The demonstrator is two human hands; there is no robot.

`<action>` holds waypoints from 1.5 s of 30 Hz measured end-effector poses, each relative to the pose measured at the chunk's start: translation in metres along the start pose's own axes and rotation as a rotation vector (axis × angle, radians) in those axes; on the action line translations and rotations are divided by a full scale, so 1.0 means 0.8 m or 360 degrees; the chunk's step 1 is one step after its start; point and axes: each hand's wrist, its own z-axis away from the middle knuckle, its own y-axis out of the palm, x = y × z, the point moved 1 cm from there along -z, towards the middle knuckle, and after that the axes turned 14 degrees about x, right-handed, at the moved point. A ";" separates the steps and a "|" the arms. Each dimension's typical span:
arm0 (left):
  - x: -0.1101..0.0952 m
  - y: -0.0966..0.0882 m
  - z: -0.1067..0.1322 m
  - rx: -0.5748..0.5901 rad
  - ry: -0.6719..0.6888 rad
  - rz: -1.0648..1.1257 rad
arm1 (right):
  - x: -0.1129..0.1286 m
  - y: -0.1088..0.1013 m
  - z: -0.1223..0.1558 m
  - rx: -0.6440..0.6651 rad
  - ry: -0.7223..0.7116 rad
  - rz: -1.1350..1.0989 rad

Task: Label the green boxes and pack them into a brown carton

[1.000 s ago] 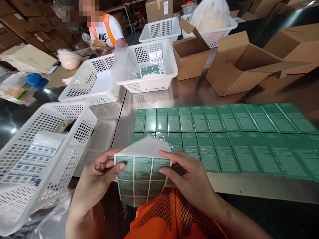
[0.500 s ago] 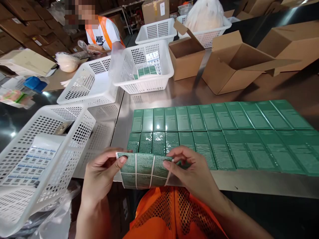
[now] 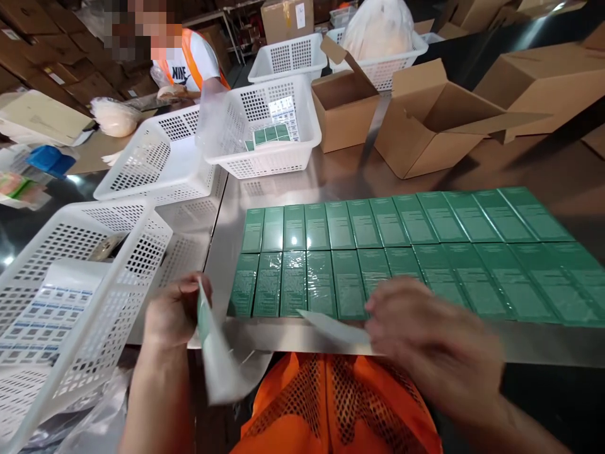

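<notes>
My left hand (image 3: 171, 312) pinches the edge of a sheet of green labels (image 3: 220, 366), which hangs curled with its white backing towards me. A separate pale strip (image 3: 333, 326) extends from the fingers of my right hand (image 3: 430, 340), blurred by motion; its printed side is hidden. Beyond both hands, green boxes (image 3: 347, 284) in clear film lie in two tight rows on the metal table (image 3: 293, 334). The right hand passes over the near edge of the front row.
At left, a white basket (image 3: 137, 265) holds sheets of printed labels (image 3: 51, 315). Another white basket (image 3: 269, 165) contains green and white label sheets. Open cardboard boxes (image 3: 425, 145) stand behind the rows. Across the table is a person in an orange vest (image 3: 193, 57).
The green label sheet, held between both hands before, is now in two pieces. My right hand has moved right with a strip; my left hand keeps the rest, which has swung down.
</notes>
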 end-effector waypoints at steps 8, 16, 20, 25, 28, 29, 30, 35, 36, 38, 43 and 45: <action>0.026 0.120 0.021 0.0807 -0.0049 -0.1033 | -0.082 0.002 -0.036 0.0287 0.1190 -0.0628; 0.042 0.146 0.018 0.0791 -0.0172 -0.1556 | -0.104 0.019 -0.030 0.0287 0.1241 0.0026; 0.040 0.159 0.018 0.0727 -0.0271 -0.1796 | -0.112 0.025 -0.025 0.0325 0.1226 0.0266; 0.039 0.164 0.015 0.0751 -0.0311 -0.1861 | -0.114 0.029 -0.024 0.0385 0.1225 0.0389; 0.039 0.164 0.014 0.0742 -0.0347 -0.1884 | -0.113 0.031 -0.025 0.0416 0.1252 0.0431; 0.039 0.164 0.014 0.0741 -0.0354 -0.1891 | -0.113 0.031 -0.025 0.0419 0.1247 0.0440; 0.039 0.165 0.014 0.0742 -0.0356 -0.1898 | -0.113 0.032 -0.025 0.0418 0.1238 0.0448; 0.039 0.165 0.015 0.0746 -0.0340 -0.1943 | -0.115 0.033 -0.024 0.0418 0.1224 0.0484; 0.039 0.165 0.015 0.0743 -0.0339 -0.1956 | -0.115 0.033 -0.024 0.0419 0.1228 0.0495; 0.039 0.165 0.014 0.0737 -0.0338 -0.1984 | -0.114 0.034 -0.023 0.0422 0.1241 0.0521; 0.036 0.170 0.012 0.0782 -0.0310 -0.2100 | -0.109 0.042 -0.019 0.0442 0.1239 0.0578; 0.035 0.170 0.013 0.0804 -0.0296 -0.2170 | -0.109 0.043 -0.019 0.0394 0.1232 0.0614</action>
